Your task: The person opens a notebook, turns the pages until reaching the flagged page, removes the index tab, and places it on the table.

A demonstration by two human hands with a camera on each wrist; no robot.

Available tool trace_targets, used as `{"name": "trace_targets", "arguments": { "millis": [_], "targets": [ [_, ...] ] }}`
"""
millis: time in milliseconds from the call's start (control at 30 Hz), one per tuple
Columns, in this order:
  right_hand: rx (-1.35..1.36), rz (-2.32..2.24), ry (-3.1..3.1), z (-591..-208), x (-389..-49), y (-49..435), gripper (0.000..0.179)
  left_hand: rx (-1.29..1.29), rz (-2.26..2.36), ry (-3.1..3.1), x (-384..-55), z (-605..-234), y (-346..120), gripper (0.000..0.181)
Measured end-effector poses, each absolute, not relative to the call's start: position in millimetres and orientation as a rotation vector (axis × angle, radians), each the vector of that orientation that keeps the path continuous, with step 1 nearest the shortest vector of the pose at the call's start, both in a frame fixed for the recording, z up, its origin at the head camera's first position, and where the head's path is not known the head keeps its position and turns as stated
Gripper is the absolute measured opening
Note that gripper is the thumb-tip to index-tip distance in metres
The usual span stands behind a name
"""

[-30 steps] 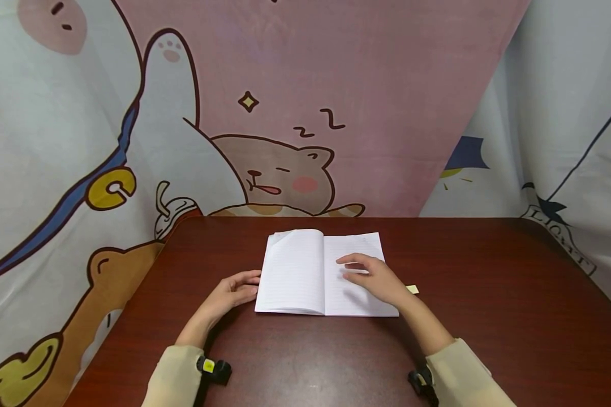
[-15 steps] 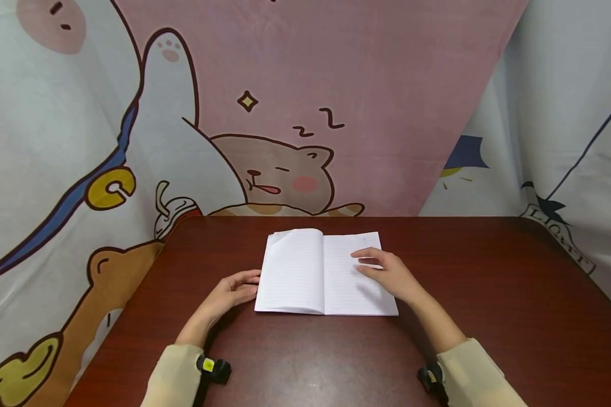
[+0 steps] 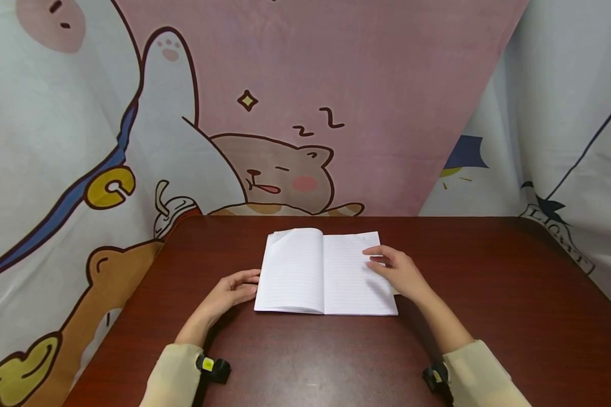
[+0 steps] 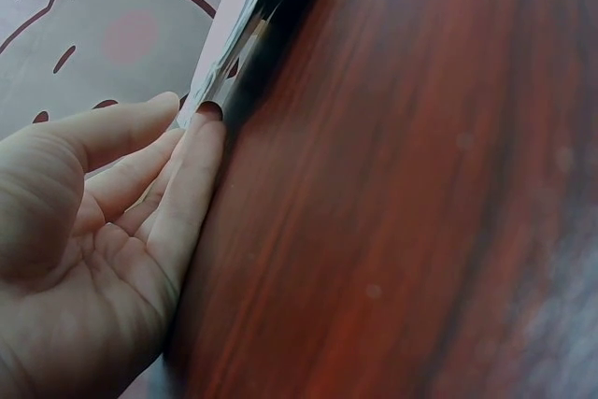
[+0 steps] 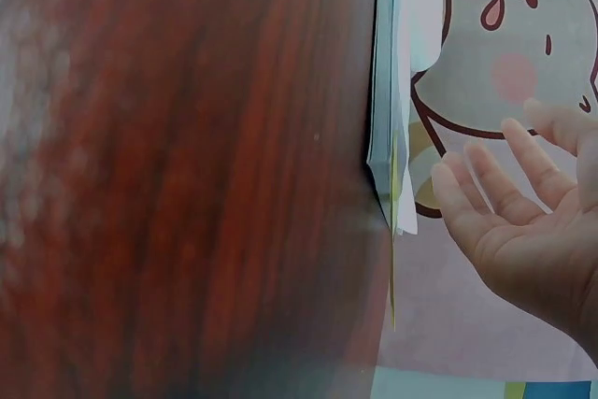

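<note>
An open notebook (image 3: 292, 277) with lined pages lies in the middle of the table. Beside its left edge rests my left hand (image 3: 226, 297), the fingertips at the page edges; the left wrist view has the fingers (image 4: 192, 175) fairly straight, thumb apart from them. My right hand (image 3: 403, 276) hovers over the right page's outer edge, fingers loosely bent and holding nothing. From the right wrist view, a gap shows between those fingers and the notebook (image 5: 385, 91). A thin yellow slip (image 5: 393, 277) sticks out of the notebook's right side, mostly hidden by the hand in the head view.
The dark red-brown wooden table (image 3: 305, 356) extends on every side of the notebook. Behind it hangs a cloth (image 3: 387, 113) printed with cartoon animals. A small black camera (image 3: 216, 370) is strapped to each wrist, at the cream sleeves.
My right hand has moved to the right, from above the middle of the right page to its outer edge. The left hand and the notebook have stayed in place.
</note>
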State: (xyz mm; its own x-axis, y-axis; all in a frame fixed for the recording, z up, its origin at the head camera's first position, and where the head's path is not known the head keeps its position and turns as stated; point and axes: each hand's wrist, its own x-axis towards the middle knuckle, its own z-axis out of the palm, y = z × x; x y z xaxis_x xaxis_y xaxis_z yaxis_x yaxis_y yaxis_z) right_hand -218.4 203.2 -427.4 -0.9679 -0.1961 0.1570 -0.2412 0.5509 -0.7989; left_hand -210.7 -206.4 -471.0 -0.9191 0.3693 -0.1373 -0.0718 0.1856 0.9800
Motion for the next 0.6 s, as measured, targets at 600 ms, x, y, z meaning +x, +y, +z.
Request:
{"name": "trace_targets", "arguments": {
  "millis": [600],
  "targets": [
    [0.189,1.346,-2.879,-430.7,-220.4,212.3,0.036,0.28,1.769,2.135,-211.7,-472.1,-207.0,0.053]
  ]
}}
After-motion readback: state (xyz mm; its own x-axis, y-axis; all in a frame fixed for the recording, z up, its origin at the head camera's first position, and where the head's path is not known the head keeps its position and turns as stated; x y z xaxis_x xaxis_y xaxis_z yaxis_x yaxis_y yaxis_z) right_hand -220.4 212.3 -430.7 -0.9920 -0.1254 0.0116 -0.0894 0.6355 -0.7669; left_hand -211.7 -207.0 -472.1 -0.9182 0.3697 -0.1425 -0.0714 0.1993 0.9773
